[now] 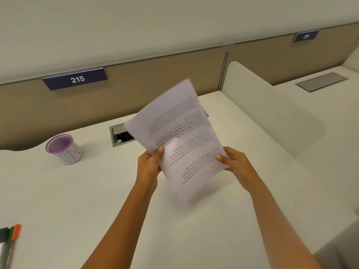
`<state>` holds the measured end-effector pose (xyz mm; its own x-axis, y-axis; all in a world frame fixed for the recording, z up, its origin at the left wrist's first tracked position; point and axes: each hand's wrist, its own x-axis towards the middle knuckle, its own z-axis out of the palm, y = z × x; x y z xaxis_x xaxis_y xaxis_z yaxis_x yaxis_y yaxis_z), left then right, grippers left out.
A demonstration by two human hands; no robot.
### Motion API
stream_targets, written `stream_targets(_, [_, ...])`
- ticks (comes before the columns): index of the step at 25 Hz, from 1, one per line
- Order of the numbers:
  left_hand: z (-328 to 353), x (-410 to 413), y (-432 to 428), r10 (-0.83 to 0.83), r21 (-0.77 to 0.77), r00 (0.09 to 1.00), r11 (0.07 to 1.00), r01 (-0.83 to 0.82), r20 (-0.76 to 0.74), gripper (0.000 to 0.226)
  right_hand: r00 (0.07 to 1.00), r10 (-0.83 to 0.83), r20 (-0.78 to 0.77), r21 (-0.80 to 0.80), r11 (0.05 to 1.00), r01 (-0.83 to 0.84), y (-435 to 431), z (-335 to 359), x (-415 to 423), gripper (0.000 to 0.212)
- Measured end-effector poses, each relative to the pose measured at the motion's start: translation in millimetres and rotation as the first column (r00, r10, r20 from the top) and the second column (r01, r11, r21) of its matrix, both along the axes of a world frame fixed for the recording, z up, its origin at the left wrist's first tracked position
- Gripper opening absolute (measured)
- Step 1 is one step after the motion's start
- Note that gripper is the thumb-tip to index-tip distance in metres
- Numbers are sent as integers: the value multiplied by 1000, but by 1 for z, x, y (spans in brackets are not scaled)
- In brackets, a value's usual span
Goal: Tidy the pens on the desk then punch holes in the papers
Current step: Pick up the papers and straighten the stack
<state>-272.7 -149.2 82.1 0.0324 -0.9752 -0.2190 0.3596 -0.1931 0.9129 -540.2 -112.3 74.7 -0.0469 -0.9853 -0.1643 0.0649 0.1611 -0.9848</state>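
I hold a stack of white printed papers (178,133) upright and tilted above the middle of the white desk (77,191). My left hand (149,165) pinches their left edge with the thumb on the front. My right hand (234,163) grips the right edge the same way. The print reads upside down to me and the sheets are motion-blurred. A purple mesh pen cup (63,148) wrapped in white paper stands at the left. Pens (11,237) with green and orange caps lie at the bottom left edge of the view.
A metal cable hatch (120,135) is set in the desk behind the papers. A tan partition with the sign 215 (77,79) runs along the back. A cream divider (272,111) bounds the desk on the right; beyond it is a neighbouring desk.
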Motion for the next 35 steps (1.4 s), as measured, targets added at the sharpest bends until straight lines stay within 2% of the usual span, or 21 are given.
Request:
stream_targets(3, [-9, -3, 10, 180, 212, 923, 971, -111, -340, 28, 959, -155, 239, 63, 988, 144, 13, -9, 2, 46])
stream_targets(5, [-16, -13, 21, 271, 326, 851, 937, -126, -451, 26, 923, -155, 351, 125, 985, 118, 24, -19, 21, 52])
stream_targets(8, [-27, -28, 39, 295, 388, 838, 915, -110, -458, 25, 949, -72, 306, 119, 992, 37, 32, -21, 52, 41])
stream_targets(10, [-31, -33, 47, 318, 418, 836, 901, -120, -447, 20, 914, -105, 392, 127, 990, 59, 34, -13, 61, 35])
stream_targets(13, [-37, -31, 52, 349, 428, 822, 892, -145, -450, 21, 823, -119, 555, 118, 991, 64, 33, -3, 57, 54])
stream_targets(15, [-41, -31, 54, 335, 416, 823, 899, -135, -459, 22, 894, -61, 444, 85, 996, 26, 33, -3, 60, 56])
stream_targets(17, [-45, -32, 57, 267, 384, 846, 920, -80, -462, 27, 967, -111, 229, 59, 993, 100, 31, -6, 64, 34])
stream_targets(19, [-48, -26, 57, 195, 341, 883, 939, -43, -426, 37, 970, -183, 159, 71, 982, 174, 27, -8, 60, 25])
stream_targets(22, [-40, 13, 44, 186, 234, 935, 965, -116, -301, 41, 983, -109, 146, 46, 994, 104, 21, -4, 38, 33])
stream_targets(23, [-35, 32, 38, 164, 172, 961, 977, -127, -224, 38, 990, -65, 126, 32, 998, 62, 19, -1, 30, 35])
stream_targets(25, [-22, 65, 26, 35, 34, 999, 999, -34, -7, 29, 996, 21, 86, 5, 1000, -21, 12, 2, 16, 33])
stream_targets(27, [-13, 84, 20, -96, -29, 974, 994, 104, 207, 27, 995, 66, 69, -13, 998, -66, 5, 4, 7, 31])
stream_targets(29, [-11, 90, 17, -135, -66, 933, 984, 165, 333, 27, 994, 89, 69, -39, 995, -87, -1, 3, 2, 30])
stream_targets(32, [-21, 94, 20, -168, -180, 904, 950, 255, 394, 21, 989, 147, 25, -60, 988, -145, -4, -4, -1, 26])
stream_targets(33, [-27, 95, 23, -196, -200, 889, 933, 299, 414, 26, 984, 181, -2, -74, 981, -180, -3, -9, -2, 25])
stream_targets(35, [-42, 93, 29, -267, -140, 869, 926, 352, 416, 33, 970, 240, -37, -74, 968, -242, 1, -21, -1, 29])
